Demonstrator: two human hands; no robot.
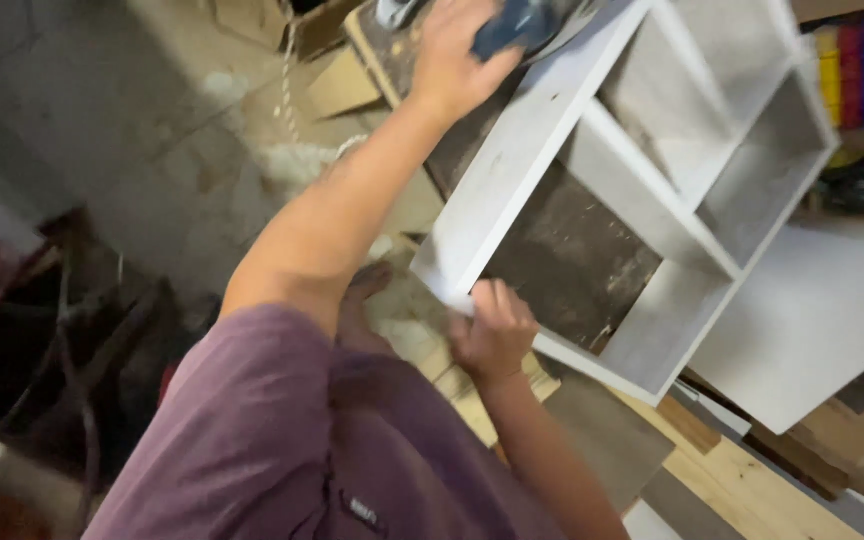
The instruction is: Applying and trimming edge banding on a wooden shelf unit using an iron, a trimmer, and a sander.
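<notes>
A white-painted wooden shelf unit with several open compartments lies tilted over a dark, dusty board. My left hand reaches far out to the top edge of the view and grips a blue power sander resting on the shelf's long side panel. My right hand is closed around the near corner of the shelf unit. My purple sleeve and shirt fill the lower left.
A white panel lies right of the shelf. Wood planks and offcuts lie beneath. Cardboard pieces sit on the dusty concrete floor. Cables and dark clutter are at left. Coloured boxes stand at top right.
</notes>
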